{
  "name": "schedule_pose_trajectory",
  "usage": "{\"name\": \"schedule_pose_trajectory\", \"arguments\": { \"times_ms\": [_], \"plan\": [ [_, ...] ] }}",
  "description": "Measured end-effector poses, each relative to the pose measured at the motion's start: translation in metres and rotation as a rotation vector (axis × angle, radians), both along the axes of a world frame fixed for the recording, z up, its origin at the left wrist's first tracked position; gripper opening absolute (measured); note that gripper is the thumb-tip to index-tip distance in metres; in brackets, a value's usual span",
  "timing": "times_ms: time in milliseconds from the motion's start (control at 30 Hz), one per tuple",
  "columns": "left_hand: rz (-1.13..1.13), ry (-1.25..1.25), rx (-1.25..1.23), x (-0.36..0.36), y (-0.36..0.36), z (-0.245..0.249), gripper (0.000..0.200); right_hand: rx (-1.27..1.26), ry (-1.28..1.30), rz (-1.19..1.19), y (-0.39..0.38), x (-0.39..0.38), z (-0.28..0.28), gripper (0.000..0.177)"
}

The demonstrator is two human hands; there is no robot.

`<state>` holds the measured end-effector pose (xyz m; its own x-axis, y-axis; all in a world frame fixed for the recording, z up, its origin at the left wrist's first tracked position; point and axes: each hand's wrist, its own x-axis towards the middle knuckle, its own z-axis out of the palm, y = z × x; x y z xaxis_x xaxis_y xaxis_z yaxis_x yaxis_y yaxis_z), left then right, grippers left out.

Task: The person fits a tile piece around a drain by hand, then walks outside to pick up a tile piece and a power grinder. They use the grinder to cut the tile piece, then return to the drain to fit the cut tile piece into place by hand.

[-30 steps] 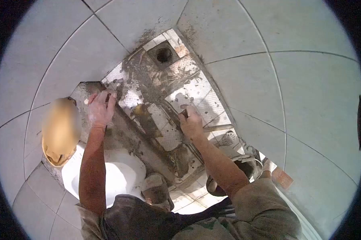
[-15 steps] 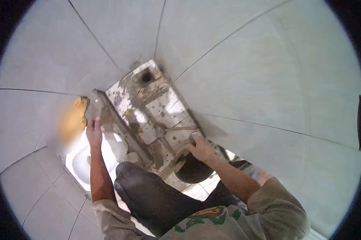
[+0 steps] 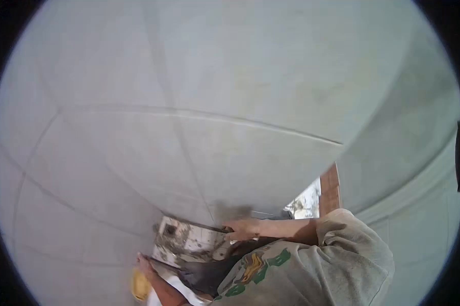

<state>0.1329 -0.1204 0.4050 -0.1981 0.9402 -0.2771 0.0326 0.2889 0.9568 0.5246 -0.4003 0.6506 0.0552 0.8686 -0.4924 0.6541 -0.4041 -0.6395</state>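
Note:
My left hand (image 3: pixel 146 264) is at the lower left, near a yellow object (image 3: pixel 139 284) and beside the edge of the dirty tiled floor (image 3: pixel 194 238). Its fingers look bent, but whether they hold anything is too small to tell. My right hand (image 3: pixel 241 229) is at the far edge of that floor, close to the wall, with its fingers curled over a small dark item that I cannot make out. Part of a white basin-like fixture (image 3: pixel 176 285) shows below my left forearm.
Large pale tiled walls (image 3: pixel 230 66) surround the space. A square dark hole (image 3: pixel 170 230) is in the floor's far corner. At the right, past my forearm, an opening shows a bright speckled surface (image 3: pixel 306 203) and a reddish-brown strip (image 3: pixel 329 189).
The view has swung up and to the right, so the walls fill most of it. Both hands and the floor now appear lower. The dark round bucket is no longer visible.

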Motion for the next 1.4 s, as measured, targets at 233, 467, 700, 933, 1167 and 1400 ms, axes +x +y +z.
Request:
{"name": "schedule_pose_trajectory", "arguments": {
  "times_ms": [233,467,700,933,1167,1400],
  "plan": [
    [-0.091,0.004,-0.119,0.058,0.052,0.081,0.025,-0.081,0.31,-0.082,-0.152,0.074,0.167,0.05],
    [-0.184,0.229,-0.046,0.058,0.069,0.136,0.025,0.169,-0.351,-0.592,-0.244,0.192,0.133,0.036],
    [-0.139,0.404,-0.201,0.074,0.014,0.168,0.019,0.11,-0.289,-1.05,-0.254,0.261,-0.022,0.036],
    [-0.208,0.629,-0.325,0.077,-0.036,0.192,0.026,-0.038,-0.2,-1.056,-0.288,0.288,-0.094,0.038],
    [-0.184,0.521,-0.276,0.125,-0.124,0.221,0.025,-0.118,-0.166,-1.004,-0.306,0.333,-0.111,0.044],
    [-0.465,0.618,-0.44,0.158,-0.212,0.2,0.025,-0.299,-0.122,-0.9,-0.307,0.393,-0.11,0.042]
  ]
}}
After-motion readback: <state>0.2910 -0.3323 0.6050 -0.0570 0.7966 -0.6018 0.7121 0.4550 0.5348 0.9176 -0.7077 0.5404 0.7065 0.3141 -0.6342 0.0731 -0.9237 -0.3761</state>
